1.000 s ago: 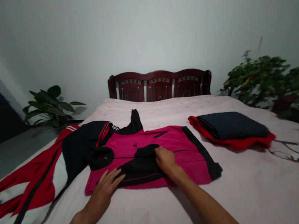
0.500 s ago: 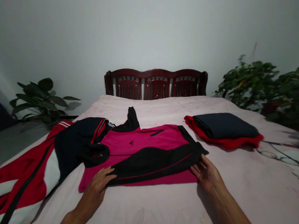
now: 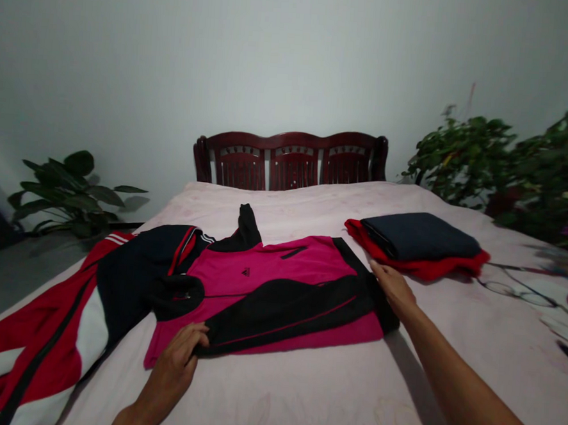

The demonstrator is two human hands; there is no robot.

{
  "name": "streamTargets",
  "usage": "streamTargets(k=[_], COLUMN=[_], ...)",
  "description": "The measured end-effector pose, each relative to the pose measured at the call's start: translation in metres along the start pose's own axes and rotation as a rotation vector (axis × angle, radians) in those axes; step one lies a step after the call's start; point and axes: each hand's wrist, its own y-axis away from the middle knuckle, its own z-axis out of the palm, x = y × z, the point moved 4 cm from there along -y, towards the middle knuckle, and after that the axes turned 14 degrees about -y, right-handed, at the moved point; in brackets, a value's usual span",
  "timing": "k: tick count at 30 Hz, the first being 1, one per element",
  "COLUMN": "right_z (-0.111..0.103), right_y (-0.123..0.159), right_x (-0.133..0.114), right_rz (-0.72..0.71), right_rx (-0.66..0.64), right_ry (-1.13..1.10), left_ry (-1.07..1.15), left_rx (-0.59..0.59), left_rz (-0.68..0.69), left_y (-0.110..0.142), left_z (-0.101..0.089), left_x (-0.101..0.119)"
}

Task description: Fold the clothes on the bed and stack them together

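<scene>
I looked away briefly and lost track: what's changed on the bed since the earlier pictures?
The pink jacket's near black sleeve, bunched earlier, now stretches rightward toward the hem. The right hand moved rightward from mid-jacket to the hem; its grip is unclear. The left hand stayed by the shoulder; the folded pile stayed put.

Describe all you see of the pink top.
The pink top looks like soft cloth, with black sleeves, collar and hem, and a dark logo. It lies front up on the bed, collar against another garment; one sleeve crosses its front, the other points toward the headboard. The left hand touches its near edge; the right hand is at its hem.
</scene>
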Motion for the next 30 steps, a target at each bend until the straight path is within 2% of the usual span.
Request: streamTargets(k=[4,6,8,12,14,16,20,22,25,30], right_z=[0.016,0.019,0.014,-0.015,-0.029,-0.036,-0.037,-0.034,-0.027,-0.024], right_y=[-0.012,-0.007,0.002,0.020,0.027,0.033,0.046,0.048,0.049,0.056], right_x=[-0.012,-0.018,-0.021,-0.011,0.001,0.013,0.026,0.023,0.007,-0.030], right_rz=[0.064,0.055,0.007,-0.037,-0.043,-0.055,0.019,0.051,0.061,-0.015], right_rx=[-0.190,-0.219,-0.193,-0.002,0.068,0.077,-0.012,-0.069,-0.125,-0.009], right_ry=[0.030,-0.002,-0.087,-0.347,-0.280,-0.107,0.060,0.120,0.219,0.451], left_ry=[0.025,0.035,0.044,0.066,0.079,0.099,0.213,0.241,0.243,0.276], left_rx=[-0.043,-0.053,-0.059,-0.098,-0.146,-0.227,-0.378,-0.378,-0.337,-0.425], left_rz=[-0.031,-0.053,-0.064,-0.080,-0.106,-0.152,-0.241,-0.260,-0.232,-0.089], left_y=[0.003,0.003,0.004,0.002,-0.001,-0.004,-0.020,-0.034,-0.061,-0.098], left_z=[0.004,0.005,0.006,0.005,0.002,-0.001,-0.008,-0.011,-0.007,0.022], left_x=[-0.004,-0.005,-0.005,-0.001,0.000,0.001,0.007,0.017,0.045,0.094])
